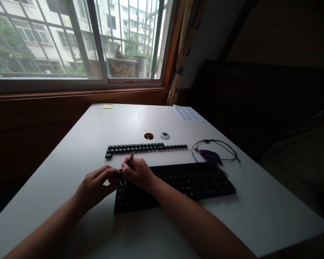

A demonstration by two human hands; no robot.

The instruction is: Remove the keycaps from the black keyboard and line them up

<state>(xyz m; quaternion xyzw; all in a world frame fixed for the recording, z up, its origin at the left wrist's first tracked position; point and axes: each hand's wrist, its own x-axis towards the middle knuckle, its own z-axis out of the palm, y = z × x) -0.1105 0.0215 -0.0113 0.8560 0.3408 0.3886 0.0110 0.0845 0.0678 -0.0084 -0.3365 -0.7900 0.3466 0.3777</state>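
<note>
A black keyboard (194, 181) lies at a slant on the white table, with its left end beneath my hands. My left hand (98, 181) is closed in a pinch over that end, its fingertips at a small dark piece, too dim to name. Against those fingertips, my right hand (139, 174) grips a slim, pen-like metallic tool (131, 157), its upper end pointing up and away. Thin bright prongs show just below the fingers; what they belong to is unclear. Behind the keyboard, loose black keycaps (136, 147) are lined up in rows.
A black cable (229, 145) lies coiled right of the keycaps, beside a purple cloth (210, 156). Farther back are a round hole (148, 136), a grey ring cover (164, 136), a printed sheet (189, 114) and a yellow note (108, 106). A barred window stands beyond.
</note>
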